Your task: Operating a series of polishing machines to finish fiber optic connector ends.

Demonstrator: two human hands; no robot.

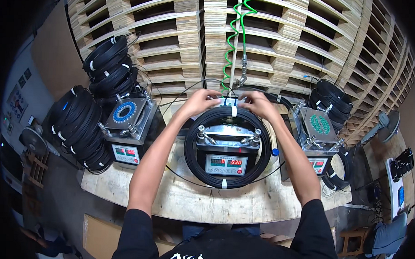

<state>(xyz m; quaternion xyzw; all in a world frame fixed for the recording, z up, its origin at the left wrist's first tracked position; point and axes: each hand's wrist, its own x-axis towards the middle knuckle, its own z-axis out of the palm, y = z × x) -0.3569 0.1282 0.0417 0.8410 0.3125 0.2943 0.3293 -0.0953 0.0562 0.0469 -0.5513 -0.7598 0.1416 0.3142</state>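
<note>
A large coil of black cable [191,149] hangs round the front of the middle bench machine [227,147], bound with white ties. My left hand [204,102] is at the coil's top left, fingers bent inward in a pinch. Opposite it, my right hand [258,105] has its fingers curled toward the same spot. Between them sits a small blue-and-white part [229,102]. Thin black cable loops behind and above my fingers. What lies within either hand's fingertips is too small to make out. The machine's lit red display shows through the coil.
Similar machines stand at left [125,131] and right [313,133], with blue and green round tops. Stacked black cable coils [77,125] crowd the far left; more coils [332,104] lie at right. Wooden pallets [174,46] rise behind. A green coiled hose [228,52] hangs down.
</note>
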